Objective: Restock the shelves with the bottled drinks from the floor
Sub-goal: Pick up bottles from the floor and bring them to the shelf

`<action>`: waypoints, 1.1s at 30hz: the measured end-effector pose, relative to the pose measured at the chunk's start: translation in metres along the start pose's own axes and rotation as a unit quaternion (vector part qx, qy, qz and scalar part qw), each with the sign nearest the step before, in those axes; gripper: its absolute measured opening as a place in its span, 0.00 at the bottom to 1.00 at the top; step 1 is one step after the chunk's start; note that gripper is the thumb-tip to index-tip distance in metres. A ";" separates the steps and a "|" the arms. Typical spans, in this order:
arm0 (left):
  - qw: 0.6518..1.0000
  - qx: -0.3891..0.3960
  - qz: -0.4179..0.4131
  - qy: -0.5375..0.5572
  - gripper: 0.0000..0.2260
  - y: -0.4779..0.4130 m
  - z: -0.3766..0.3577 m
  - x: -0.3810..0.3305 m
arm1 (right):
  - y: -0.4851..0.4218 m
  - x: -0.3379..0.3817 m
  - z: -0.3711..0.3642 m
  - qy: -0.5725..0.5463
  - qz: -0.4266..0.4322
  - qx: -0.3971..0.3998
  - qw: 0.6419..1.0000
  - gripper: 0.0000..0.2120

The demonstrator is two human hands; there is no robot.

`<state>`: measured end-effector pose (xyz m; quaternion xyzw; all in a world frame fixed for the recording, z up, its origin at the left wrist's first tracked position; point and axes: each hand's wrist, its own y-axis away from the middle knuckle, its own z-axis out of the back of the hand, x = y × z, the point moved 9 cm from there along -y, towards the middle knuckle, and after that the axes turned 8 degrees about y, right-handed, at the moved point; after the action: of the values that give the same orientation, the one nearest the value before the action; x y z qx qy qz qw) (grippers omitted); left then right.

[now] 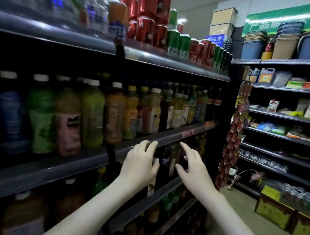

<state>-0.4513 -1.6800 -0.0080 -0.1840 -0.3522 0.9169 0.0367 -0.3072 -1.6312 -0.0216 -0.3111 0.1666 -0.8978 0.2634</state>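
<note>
Just below the price rail [169, 136], a dark bottle [165, 163] stands at the front of its shelf. The left hand [140, 162] and right hand [192, 168] flank it with fingers spread apart, and neither is clamped on anything. Whether the left thumb touches the bottle I cannot tell.

Above the rail, a full row of juice and tea bottles [91, 113] suggests that shelf is done, and cans [150, 12] fill the top one. Well to the right of the rail and lower, a wrapped pack of bottles [301, 195] sits on yellow boxes [275, 212], so stock likely remains to be shelved.

The dark bottle's purple label has white characters too blurred to read. High to the right of the rail, a green banner [281, 17] and a blue sign [214, 39] carry Chinese characters, also unclear.
</note>
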 end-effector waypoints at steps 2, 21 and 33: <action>1.000 -0.015 0.005 -0.020 0.25 -0.035 -0.026 -0.007 | -0.034 -0.034 0.010 -0.006 0.001 0.003 1.000 0.30; 0.931 -0.172 0.014 -0.322 0.32 -0.258 -0.129 0.053 | -0.329 -0.116 -0.045 -0.024 0.167 -0.075 0.983 0.35; 0.919 -0.085 0.023 -0.384 0.26 -0.256 -0.151 0.077 | -0.350 -0.069 -0.081 0.009 0.295 -0.043 0.954 0.33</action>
<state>-0.4842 -1.3776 0.0332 0.1718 -0.4118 0.8842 -0.1382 -0.4429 -1.2984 0.0475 -0.2512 0.2913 -0.7748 0.5017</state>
